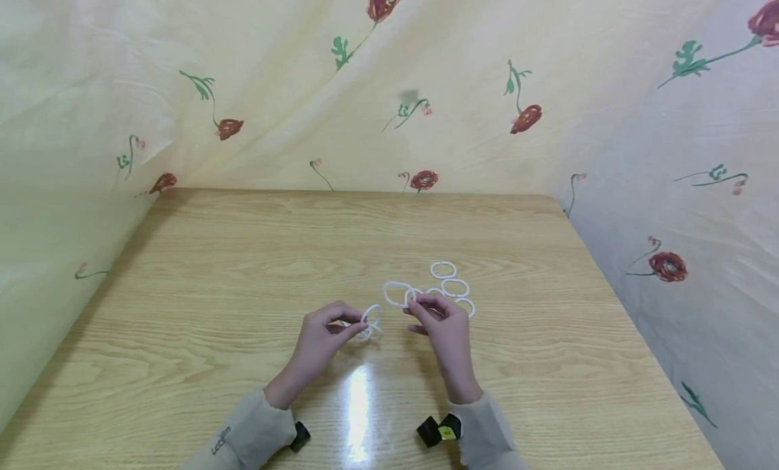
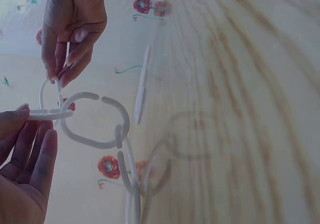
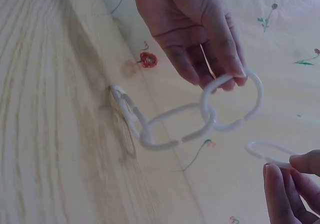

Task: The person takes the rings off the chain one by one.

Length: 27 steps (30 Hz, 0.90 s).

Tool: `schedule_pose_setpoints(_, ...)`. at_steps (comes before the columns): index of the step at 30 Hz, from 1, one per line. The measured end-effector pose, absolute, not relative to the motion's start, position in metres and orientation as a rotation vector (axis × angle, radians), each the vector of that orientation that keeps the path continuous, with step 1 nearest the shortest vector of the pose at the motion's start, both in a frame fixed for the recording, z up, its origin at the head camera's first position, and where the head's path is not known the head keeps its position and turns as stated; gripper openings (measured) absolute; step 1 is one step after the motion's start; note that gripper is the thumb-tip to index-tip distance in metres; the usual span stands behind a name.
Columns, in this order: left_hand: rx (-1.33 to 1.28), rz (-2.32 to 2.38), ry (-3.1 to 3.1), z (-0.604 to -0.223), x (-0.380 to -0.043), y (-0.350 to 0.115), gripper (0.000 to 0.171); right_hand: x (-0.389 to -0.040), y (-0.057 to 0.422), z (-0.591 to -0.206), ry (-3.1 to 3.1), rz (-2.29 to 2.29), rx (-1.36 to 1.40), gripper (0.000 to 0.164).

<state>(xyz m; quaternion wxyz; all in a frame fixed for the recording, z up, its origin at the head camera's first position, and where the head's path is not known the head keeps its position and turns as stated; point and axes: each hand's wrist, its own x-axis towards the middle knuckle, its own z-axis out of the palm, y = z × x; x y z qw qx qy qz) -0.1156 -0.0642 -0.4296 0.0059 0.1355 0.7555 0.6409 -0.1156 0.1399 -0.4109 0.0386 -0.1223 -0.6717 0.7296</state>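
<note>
Several white plastic oval links joined into a chain [image 3: 195, 108] hang from my left hand [image 1: 325, 331], which pinches the end link [image 3: 260, 97] between thumb and fingers. The chain's lower part reaches down to the wooden table. Each link has a small gap in its loop. My right hand [image 1: 447, 331] pinches a single white link [image 3: 248, 148] by its edge. In the left wrist view this single link [image 2: 41, 94] appears behind the chain's end link; whether the two touch cannot be told there. In the head view the hands are apart.
Several loose white links [image 1: 455, 279] lie on the wooden table [image 1: 243, 253] just beyond my right hand. A flower-patterned cloth [image 1: 274, 118] surrounds the table at the back and sides. A bright light reflection shows on the tabletop between the forearms.
</note>
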Motion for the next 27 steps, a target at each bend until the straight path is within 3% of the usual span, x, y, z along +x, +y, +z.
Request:
schedule_pose_setpoints(14, 0.372, 2.001, 2.368, -0.428, -0.116, -0.064, 0.01, -0.147, 0.165, -0.409, -2.072, 2.198, -0.443, 0.013)
schedule_pose_setpoints(27, 0.355, 1.99, 2.347, -0.426, -0.115, -0.067, 0.014, -0.179, 0.177, -0.414, -2.221, 2.127, -0.553, 0.027)
